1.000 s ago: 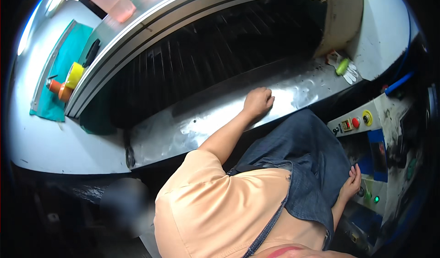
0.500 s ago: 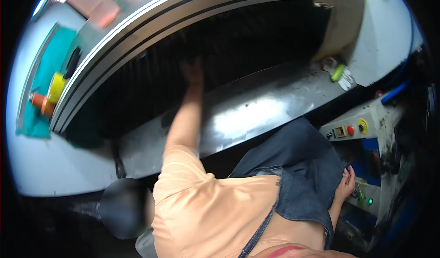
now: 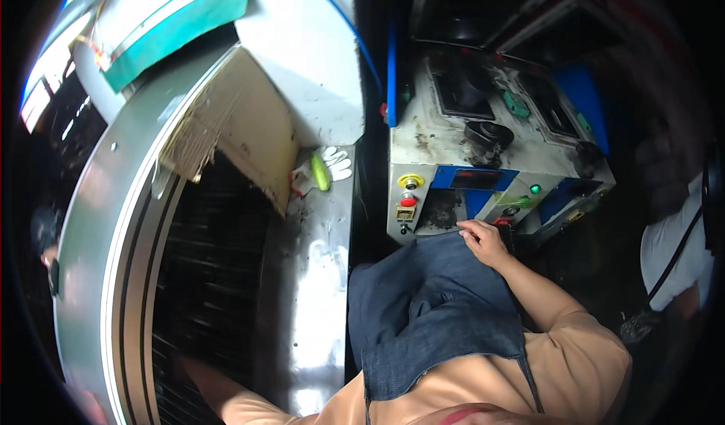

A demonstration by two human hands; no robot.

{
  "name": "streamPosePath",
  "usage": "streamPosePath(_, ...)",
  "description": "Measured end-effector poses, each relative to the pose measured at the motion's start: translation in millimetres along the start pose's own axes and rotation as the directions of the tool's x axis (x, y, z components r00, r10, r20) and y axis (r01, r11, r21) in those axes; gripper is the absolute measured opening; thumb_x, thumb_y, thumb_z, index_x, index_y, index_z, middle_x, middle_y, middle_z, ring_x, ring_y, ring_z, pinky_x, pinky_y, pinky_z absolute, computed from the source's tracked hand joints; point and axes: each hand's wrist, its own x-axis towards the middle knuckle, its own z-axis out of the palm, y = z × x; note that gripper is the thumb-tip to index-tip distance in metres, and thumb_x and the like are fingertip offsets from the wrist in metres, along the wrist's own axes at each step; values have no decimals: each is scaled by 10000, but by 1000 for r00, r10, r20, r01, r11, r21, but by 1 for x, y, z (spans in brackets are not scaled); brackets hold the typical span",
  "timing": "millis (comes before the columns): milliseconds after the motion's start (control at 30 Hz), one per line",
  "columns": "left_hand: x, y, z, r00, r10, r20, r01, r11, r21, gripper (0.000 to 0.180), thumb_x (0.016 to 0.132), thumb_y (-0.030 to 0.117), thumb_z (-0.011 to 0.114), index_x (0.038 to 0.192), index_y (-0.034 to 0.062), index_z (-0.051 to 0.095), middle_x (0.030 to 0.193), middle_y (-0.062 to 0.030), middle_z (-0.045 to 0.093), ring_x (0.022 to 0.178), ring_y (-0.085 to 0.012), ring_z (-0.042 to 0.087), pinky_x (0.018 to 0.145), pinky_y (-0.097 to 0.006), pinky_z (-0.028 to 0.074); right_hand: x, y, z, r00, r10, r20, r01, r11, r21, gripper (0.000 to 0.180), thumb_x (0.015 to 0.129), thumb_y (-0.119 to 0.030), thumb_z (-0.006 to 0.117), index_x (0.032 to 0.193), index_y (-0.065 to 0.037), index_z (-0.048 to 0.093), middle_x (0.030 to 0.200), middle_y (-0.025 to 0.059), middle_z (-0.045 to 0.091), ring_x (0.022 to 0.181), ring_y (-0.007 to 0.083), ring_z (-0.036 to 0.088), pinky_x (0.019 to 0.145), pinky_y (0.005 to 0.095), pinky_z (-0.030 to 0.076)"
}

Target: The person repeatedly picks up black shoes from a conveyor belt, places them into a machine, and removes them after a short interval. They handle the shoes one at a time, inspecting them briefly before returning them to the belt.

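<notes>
Fabric of a peach shirt point(image 3: 476, 376) is seen nearest, overlaid by a dark blue apron point(image 3: 445, 297) that is spread over the lap. At the apron's far right edge the right hand point(image 3: 485, 242) is placed, its fingers loosely bent, with nothing seen gripped in it. At lower left, the left hand point(image 3: 181, 364) is extended into a dark recess point(image 3: 208, 266) lined with thin streaks; it is so deeply shadowed that its grip cannot be told. Between recess and apron, a shiny metal ledge point(image 3: 313, 274) is set. Beyond the right hand, a grimy machine point(image 3: 411, 147) is fitted with a red button point(image 3: 408, 200) and a lit green lamp point(image 3: 535, 189). On the ledge's far end, a white glove point(image 3: 337, 164) is laid, with a green object point(image 3: 320, 171) against it. Beside them, a cardboard sheet point(image 3: 242, 119) is stood over the recess's end. Farther off at upper left, a teal panel point(image 3: 181, 36) is seen.
</notes>
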Motion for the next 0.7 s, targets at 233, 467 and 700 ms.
streamPosePath(233, -128, 74, -66, 992, -26, -126, -82, 630, -772, 748, 868, 443, 665, 1430, 14, 423, 1339, -197, 548, 1234, -303, 550, 997, -470, 472, -4, 12, -11, 1000, -16, 3, 16, 995, 95, 253, 936, -23, 576, 1181, 18, 627, 1031, 141, 680, 909, 203, 715, 777, 301, 568)
streamPosePath(467, -340, 118, -114, 910, 196, 364, 376, -25, -926, 770, 859, 457, 660, 1442, 22, 407, 1354, -195, 534, 1245, -307, 543, 1011, -481, 467, 5, -14, -2, 966, 111, 234, -233, 762, 604, 339, 995, -142, 549, 1308, -11, 540, 1058, 127, 701, 875, 142, 692, 740, 283, 577)
streamPosePath(700, -461, 263, -83, 514, 729, 451, 536, 137, -833, 796, 749, 366, 795, 1368, -19, 476, 1267, -158, 599, 1144, -294, 604, 997, -439, 481, 18, -66, -24, 713, -85, 696, -592, 460, 662, 964, 896, -768, 304, 1524, -40, 238, 1285, 262, 559, 972, 298, 690, 758, 365, 596)
